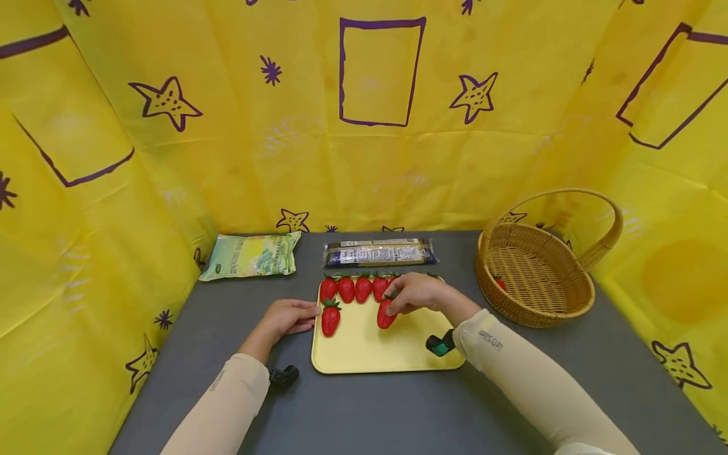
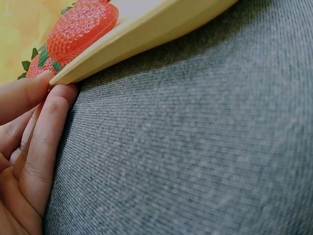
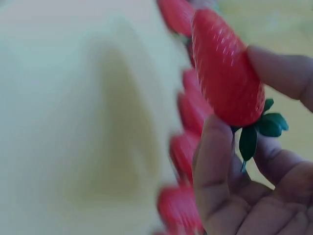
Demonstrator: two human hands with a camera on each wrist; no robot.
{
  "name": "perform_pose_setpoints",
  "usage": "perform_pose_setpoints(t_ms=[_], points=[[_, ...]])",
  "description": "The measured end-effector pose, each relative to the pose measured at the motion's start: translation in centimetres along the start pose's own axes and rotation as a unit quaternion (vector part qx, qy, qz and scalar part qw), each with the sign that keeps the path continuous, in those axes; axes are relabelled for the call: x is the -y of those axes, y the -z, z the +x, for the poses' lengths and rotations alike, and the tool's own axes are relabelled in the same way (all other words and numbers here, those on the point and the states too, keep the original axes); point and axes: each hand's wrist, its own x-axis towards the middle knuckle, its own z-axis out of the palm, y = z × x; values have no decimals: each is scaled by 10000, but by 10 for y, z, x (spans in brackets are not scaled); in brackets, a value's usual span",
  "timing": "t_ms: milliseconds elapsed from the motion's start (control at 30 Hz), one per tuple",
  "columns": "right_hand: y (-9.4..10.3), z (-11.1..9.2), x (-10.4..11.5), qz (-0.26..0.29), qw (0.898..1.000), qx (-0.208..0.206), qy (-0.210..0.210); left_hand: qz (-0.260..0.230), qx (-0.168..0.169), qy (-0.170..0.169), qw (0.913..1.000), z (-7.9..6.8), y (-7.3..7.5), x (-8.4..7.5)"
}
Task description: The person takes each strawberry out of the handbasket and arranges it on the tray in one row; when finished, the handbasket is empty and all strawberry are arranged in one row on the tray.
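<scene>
My right hand (image 1: 418, 293) pinches a red strawberry (image 3: 227, 68) with green leaves between thumb and fingers, over the pale yellow tray (image 1: 392, 354). The right wrist view shows it held above the tray, with a shadow below. Along the tray's far edge runs a row of several strawberries (image 1: 363, 289), its right end partly hidden by my right hand. One more strawberry (image 1: 330, 320) lies in front of the row at the left. At the tray's left edge is my left hand (image 1: 289, 317); its thumb and fingertip (image 2: 61, 93) pinch the rim.
Right of the tray stands a wicker basket (image 1: 534, 316) with a tall handle and a strawberry (image 1: 499, 282) inside. A clear-wrapped dark package (image 1: 378, 253) lies behind the tray, a green and yellow packet (image 1: 250, 256) at back left. Yellow cloth walls surround the grey tabletop (image 1: 364, 411).
</scene>
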Motion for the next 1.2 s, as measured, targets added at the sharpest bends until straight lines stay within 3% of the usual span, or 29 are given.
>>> perform_pose_setpoints(t_ms=[167, 400, 600, 1033, 1200], points=[[-33, 26, 7, -674, 9969, -314, 269, -31, 65, -54, 10000, 4, -3, -4], [-46, 41, 20, -1455, 9871, -510, 441, -7, 66, -44, 10000, 6, -7, -13], [-51, 47, 23, -1483, 9864, -548, 438, -10, 79, -45, 10000, 5, -8, -14], [-62, 44, 25, -1018, 9897, -871, 501, 16, 79, -43, 10000, 5, -9, -12], [-61, 43, 22, -1245, 9854, -974, 624, 9, 103, -55, 9999, 6, -8, -10]])
